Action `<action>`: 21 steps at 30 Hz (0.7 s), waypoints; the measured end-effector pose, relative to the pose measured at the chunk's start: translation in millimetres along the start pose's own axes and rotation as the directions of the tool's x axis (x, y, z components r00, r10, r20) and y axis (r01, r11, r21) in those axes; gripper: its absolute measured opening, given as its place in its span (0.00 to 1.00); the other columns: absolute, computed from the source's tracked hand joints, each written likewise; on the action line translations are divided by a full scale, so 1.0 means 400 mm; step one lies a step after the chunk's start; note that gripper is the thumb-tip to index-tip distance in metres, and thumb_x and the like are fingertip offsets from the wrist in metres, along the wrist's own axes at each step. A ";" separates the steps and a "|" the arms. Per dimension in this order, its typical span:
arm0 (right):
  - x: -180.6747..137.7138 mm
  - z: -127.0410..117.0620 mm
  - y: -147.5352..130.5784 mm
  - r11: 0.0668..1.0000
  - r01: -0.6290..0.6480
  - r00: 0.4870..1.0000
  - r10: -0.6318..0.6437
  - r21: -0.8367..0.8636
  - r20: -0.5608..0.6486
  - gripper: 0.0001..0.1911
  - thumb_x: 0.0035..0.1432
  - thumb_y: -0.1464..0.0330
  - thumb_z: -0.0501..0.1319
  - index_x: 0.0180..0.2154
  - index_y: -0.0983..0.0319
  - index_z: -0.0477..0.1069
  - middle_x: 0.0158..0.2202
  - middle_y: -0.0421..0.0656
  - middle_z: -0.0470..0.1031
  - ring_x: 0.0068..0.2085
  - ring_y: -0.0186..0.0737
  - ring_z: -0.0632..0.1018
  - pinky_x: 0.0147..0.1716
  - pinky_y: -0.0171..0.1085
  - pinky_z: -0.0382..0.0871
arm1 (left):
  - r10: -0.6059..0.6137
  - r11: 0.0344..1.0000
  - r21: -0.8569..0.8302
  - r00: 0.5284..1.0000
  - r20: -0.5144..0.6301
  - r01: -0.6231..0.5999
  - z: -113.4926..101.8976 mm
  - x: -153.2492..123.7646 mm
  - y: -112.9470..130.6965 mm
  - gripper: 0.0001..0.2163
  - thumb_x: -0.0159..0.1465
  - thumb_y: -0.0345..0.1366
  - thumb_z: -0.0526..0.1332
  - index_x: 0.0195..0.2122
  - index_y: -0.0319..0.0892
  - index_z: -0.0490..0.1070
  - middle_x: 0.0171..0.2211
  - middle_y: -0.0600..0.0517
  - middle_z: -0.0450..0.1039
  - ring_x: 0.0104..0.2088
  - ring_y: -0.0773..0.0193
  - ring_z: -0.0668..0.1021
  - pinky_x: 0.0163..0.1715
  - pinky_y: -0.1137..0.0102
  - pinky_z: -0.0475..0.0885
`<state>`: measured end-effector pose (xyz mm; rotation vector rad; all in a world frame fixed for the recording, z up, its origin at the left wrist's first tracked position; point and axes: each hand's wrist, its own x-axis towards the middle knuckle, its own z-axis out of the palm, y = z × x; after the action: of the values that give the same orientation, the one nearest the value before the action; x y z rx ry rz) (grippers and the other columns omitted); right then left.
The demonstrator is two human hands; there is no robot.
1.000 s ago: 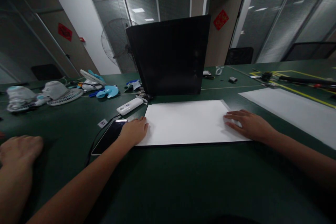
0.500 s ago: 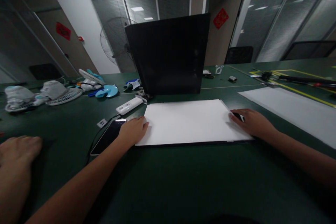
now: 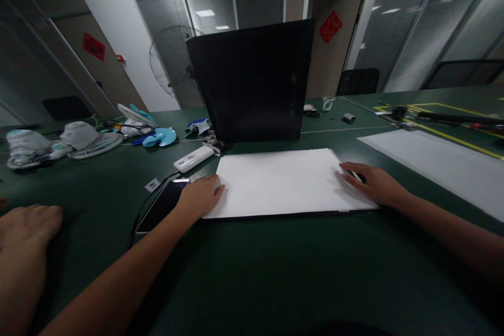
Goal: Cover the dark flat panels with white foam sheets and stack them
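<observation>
A flat white panel (image 3: 283,181) with a dark underside lies on the green table (image 3: 275,273) straight in front of me. My left hand (image 3: 200,197) rests at its left edge, with curled fingers pressed against the edge. My right hand (image 3: 372,184) is at the right edge, its fingers held together over the rim. A dark gap shows under the fingertips there. A black phone (image 3: 161,209) with a cable lies just left of my left hand.
A tall black panel (image 3: 254,81) stands upright behind the white one. A white power bank (image 3: 195,158), small fans and blue fan parts (image 3: 157,138) lie at the left. Another person's hand (image 3: 23,231) rests at the near left. A second white sheet (image 3: 441,165) lies to the right.
My right hand has gone from lying flat with spread fingers on the panel to gripping its right edge with fingers together. My left hand has hardly moved.
</observation>
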<state>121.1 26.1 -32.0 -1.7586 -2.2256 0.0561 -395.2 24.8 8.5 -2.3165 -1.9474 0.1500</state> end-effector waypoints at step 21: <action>0.002 -0.044 0.214 0.955 -0.220 0.962 0.178 -0.200 -0.205 0.41 0.71 0.49 0.47 0.69 0.74 0.64 0.70 0.66 0.61 0.71 0.68 0.59 0.68 0.63 0.53 | -0.009 1.000 0.006 1.000 -0.014 0.010 -0.002 -0.002 0.000 0.22 0.76 0.44 0.47 0.60 0.40 0.72 0.57 0.37 0.78 0.56 0.43 0.80 0.52 0.53 0.75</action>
<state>206.3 45.2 -33.5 -2.0103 -1.9797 -0.3108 -395.3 23.9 9.2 -2.2980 -1.9485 0.1389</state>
